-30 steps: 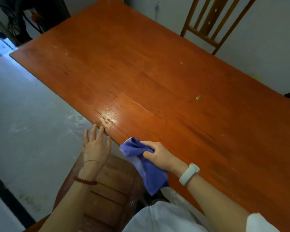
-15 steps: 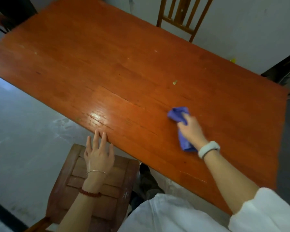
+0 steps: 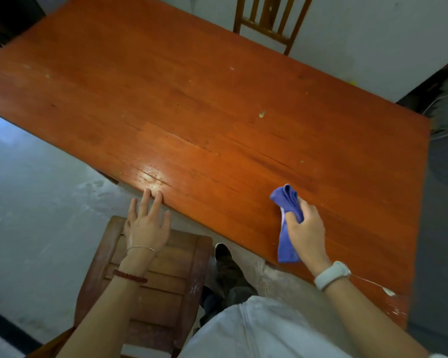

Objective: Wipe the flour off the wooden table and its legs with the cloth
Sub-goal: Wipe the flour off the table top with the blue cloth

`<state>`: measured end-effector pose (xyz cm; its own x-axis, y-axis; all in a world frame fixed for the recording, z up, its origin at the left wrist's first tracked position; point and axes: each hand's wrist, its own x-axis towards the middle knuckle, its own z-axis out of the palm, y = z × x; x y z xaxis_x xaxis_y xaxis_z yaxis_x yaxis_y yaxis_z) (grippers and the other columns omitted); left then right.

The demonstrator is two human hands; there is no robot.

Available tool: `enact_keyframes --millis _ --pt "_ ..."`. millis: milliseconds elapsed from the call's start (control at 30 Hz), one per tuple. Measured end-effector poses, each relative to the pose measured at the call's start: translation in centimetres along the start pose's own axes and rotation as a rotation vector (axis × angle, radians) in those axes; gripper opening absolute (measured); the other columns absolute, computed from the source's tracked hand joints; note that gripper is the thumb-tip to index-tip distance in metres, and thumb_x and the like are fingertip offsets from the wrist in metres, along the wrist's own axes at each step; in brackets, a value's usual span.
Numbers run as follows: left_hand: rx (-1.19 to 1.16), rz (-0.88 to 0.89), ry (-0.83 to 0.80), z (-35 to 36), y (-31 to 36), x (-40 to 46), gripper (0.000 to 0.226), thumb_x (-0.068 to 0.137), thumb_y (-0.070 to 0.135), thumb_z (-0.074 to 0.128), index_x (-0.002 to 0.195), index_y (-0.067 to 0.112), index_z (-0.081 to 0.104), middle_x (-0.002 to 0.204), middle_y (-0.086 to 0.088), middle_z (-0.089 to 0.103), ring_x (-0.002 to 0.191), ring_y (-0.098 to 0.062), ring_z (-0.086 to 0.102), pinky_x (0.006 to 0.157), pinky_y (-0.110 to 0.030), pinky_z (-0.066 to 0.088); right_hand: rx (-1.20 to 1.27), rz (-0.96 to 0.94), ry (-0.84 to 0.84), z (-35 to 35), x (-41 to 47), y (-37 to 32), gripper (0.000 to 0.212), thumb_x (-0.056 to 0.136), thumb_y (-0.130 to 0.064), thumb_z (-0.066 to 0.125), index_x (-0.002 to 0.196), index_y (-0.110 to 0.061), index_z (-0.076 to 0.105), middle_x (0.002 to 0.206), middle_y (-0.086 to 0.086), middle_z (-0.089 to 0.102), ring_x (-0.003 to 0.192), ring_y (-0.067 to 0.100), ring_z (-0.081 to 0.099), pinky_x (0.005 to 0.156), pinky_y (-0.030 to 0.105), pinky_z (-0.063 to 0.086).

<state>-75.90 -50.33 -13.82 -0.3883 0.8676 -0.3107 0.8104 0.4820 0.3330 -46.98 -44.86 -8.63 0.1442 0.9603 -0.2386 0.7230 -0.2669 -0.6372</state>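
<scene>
Cloth [image 3: 288,210] bunched within right-hand fingers [image 3: 305,210]

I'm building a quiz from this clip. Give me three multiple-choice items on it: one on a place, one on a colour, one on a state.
1. Where are the left hand's fingertips?
A. on the table's near edge
B. on the far chair
C. on the cloth

2. What colour is the cloth?
A. white
B. blue-purple
C. green

3. How does the cloth lie?
A. spread flat
B. bunched in the right hand
C. loose on the floor

Answers:
1 A: the left hand reaches the edge of the table.
2 B: the cloth is blue-purple.
3 B: the right hand grips it, crumpled.
</scene>
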Motion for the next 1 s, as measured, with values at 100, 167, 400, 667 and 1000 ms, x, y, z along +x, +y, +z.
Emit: enact_keyframes --millis 100,167,400,667,1000 --pt "0.009 0.051 0.011 -0.2 -0.6 -0.1 0.053 0.093 0.036 0.041 0.143 0.03 0.023 0.155 0.002 0.01 0.142 -0.028 0.001 0.11 -0.052 0.019 -0.297 -0.152 -0.141 4.5 -3.1 -1.1 0.049 0.091 -0.019 0.046 0.138 -0.02 0.033 0.118 0.009 0.046 0.072 0.017 0.054 0.061 0.028 0.046" --pt "0.0 0.073 0.021 -0.4 -1.1 0.1 0.051 0.093 0.034 0.042 0.142 0.03 0.027 0.155 0.002 0.013 0.142 -0.028 0.002 0.11 -0.052 0.019 -0.246 -0.277 -0.374 7.5 -4.8 -3.0 0.052 0.091 -0.019 0.045 0.141 -0.023 0.029 0.124 0.009 0.043 0.089 0.027 0.057 0.075 0.034 0.045" --pt "0.0 0.09 0.01 -0.7 -3.3 -0.1 0.052 0.092 0.045 0.034 0.14 0.023 0.034 0.152 -0.007 0.024 0.142 -0.03 0.012 0.111 -0.054 0.021 0.259 -0.257 -0.472 5.6 -4.3 -5.9 0.053 0.076 -0.024 0.045 0.127 -0.01 0.048 0.112 0.004 0.053 0.105 0.015 0.049 0.084 0.016 0.032" --pt "-0.278 -0.159 -0.002 -0.4 -5.1 -3.1 0.047 0.091 0.025 0.049 0.137 0.016 0.039 0.147 -0.013 0.031 0.135 -0.031 0.027 0.107 -0.05 0.03 -0.39 -0.268 -0.2 10.6 -2.6 -8.7 0.052 0.092 -0.021 0.042 0.141 -0.017 0.026 0.125 0.013 0.042 0.096 0.034 0.055 0.072 0.04 0.045" --pt "-0.529 -0.462 0.092 -1.0 -12.0 -7.1 0.037 0.091 0.015 0.048 0.127 0.01 0.049 0.129 -0.014 0.049 0.114 -0.033 0.052 0.092 -0.038 0.041 -0.246 -0.786 -0.666 17.1 -4.6 -18.5 0.045 0.093 -0.02 0.039 0.137 -0.026 0.036 0.101 0.006 0.042 0.072 0.026 0.047 0.056 0.031 0.033"
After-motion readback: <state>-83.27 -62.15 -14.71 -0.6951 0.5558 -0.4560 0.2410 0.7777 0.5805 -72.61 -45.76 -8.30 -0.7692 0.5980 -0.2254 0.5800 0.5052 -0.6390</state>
